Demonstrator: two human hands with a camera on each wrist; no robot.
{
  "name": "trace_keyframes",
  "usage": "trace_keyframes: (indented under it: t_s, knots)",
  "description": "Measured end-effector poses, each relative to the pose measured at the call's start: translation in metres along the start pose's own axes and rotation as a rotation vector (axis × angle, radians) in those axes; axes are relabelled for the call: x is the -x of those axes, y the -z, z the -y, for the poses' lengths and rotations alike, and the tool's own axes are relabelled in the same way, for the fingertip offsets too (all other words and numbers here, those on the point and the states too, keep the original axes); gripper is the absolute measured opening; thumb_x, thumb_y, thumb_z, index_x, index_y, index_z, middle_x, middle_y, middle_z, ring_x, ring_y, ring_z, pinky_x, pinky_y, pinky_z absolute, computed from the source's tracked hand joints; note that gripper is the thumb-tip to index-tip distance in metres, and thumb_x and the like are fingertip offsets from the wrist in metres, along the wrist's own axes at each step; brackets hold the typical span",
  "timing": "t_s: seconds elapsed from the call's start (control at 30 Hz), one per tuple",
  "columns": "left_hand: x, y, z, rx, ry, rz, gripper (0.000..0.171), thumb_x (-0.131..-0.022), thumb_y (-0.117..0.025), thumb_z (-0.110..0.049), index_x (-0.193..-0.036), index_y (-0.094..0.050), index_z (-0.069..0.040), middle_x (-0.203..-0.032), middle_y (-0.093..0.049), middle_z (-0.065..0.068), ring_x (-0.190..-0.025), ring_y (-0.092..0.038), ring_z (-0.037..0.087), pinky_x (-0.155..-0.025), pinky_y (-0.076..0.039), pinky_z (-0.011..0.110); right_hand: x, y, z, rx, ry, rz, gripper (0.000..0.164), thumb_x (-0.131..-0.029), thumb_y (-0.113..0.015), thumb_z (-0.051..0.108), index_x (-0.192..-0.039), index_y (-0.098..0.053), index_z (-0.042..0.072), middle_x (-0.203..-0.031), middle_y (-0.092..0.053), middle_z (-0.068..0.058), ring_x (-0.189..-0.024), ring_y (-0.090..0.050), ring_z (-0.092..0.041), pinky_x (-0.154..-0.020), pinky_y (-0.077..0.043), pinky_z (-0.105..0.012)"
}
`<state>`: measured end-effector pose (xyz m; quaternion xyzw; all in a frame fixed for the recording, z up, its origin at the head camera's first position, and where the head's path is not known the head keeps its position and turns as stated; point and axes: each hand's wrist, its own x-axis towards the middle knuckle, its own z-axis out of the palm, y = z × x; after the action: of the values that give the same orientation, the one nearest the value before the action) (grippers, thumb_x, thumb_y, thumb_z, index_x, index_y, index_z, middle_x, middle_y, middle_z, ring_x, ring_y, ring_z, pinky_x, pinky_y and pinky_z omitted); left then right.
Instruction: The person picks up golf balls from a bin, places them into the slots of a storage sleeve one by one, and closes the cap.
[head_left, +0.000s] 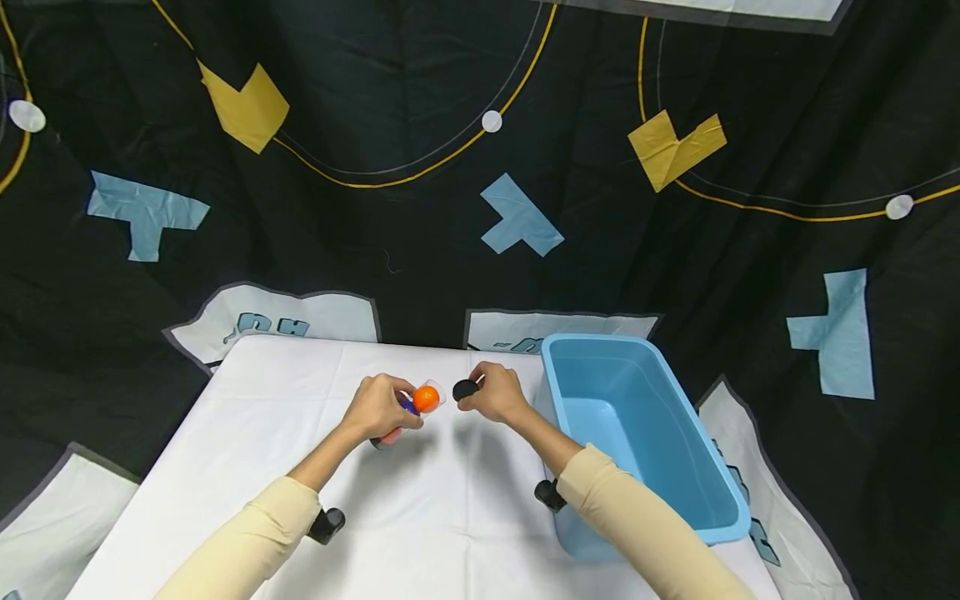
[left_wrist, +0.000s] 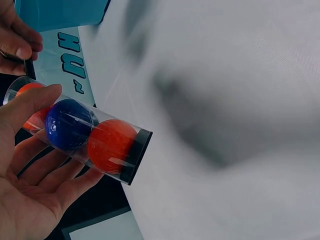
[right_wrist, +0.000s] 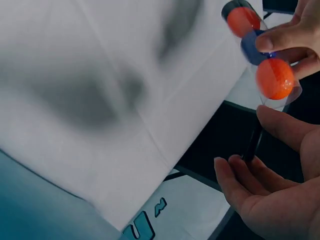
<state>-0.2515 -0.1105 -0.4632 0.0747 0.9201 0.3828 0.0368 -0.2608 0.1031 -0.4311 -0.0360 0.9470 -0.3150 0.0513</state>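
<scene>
A clear tube [left_wrist: 92,117] with a black cap at its lower end lies across my left hand [head_left: 380,406], which grips it between thumb and fingers. Inside sit a blue ball [left_wrist: 69,125] and two orange balls, one of them the orange ball [head_left: 426,398] at the tube's uncapped end. Just right of that end, my right hand [head_left: 495,392] pinches a round black cap [head_left: 465,389] by its edge. In the right wrist view the cap [right_wrist: 253,142] shows edge-on between thumb and fingertips, apart from the tube.
To the right on the white-covered table [head_left: 420,517] stands a light blue bin [head_left: 570,492], close beside my right forearm. A black cloth [head_left: 360,250] with tape marks hangs behind the table's far edge.
</scene>
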Motion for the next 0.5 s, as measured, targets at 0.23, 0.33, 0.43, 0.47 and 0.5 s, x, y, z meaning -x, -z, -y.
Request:
trace_keyframes:
  t_s: [0.23,0.33,0.43,0.47,0.5]
  knots:
    - [-0.0006,-0.0007,-0.0034,0.005,-0.023,0.005,0.044,-0.065,-0.094,-0.018,-0.104,-0.078,-0.003,-0.086,-0.078,0.009,-0.073,-0.069,0.016,-0.065,-0.055,0.027,0.0084,0.0058,-0.0013,0.022,0.039,0.057,0.039,-0.073,-0.089,0.018,-0.106,-0.071,0.006,-0.091,-0.069,-0.01,-0.094,-0.057,-0.028,-0.073,-0.048,-0.034]
    - [-0.0007,-0.0029,-0.0045,0.007,-0.028,0.012,0.043,-0.065,-0.094,-0.018,-0.103,-0.079,-0.005,-0.085,-0.078,0.008,-0.072,-0.07,0.015,-0.065,-0.055,0.026,0.0092,0.0068,-0.002,0.006,0.041,0.071,0.039,-0.074,-0.089,0.018,-0.107,-0.072,0.006,-0.092,-0.07,-0.01,-0.095,-0.056,-0.028,-0.073,-0.047,-0.035]
    - [-0.0003,-0.0045,-0.0057,0.003,-0.041,0.017,0.043,-0.065,-0.094,-0.018,-0.102,-0.078,-0.004,-0.084,-0.078,0.008,-0.071,-0.07,0.015,-0.062,-0.055,0.026,0.0084,0.0088,-0.0025,0.0,0.042,0.08,0.039,-0.074,-0.089,0.019,-0.107,-0.072,0.006,-0.094,-0.071,-0.011,-0.097,-0.056,-0.029,-0.074,-0.048,-0.035]
    - [-0.0004,-0.0049,-0.0063,0.002,-0.043,0.017,0.042,-0.064,-0.094,-0.018,-0.102,-0.079,-0.005,-0.084,-0.078,0.008,-0.071,-0.07,0.015,-0.062,-0.055,0.026,0.0079,0.01,-0.0026,-0.003,0.046,0.081,0.039,-0.074,-0.089,0.019,-0.106,-0.072,0.006,-0.095,-0.072,-0.011,-0.098,-0.056,-0.029,-0.074,-0.047,-0.035]
    - [-0.0004,-0.0052,-0.0071,0.0,-0.046,0.018,0.042,-0.064,-0.094,-0.018,-0.101,-0.079,-0.005,-0.084,-0.078,0.008,-0.071,-0.07,0.015,-0.062,-0.055,0.026,0.0072,0.0114,-0.0028,-0.008,0.051,0.079,0.038,-0.074,-0.089,0.019,-0.106,-0.073,0.006,-0.095,-0.072,-0.011,-0.098,-0.055,-0.029,-0.074,-0.047,-0.035]
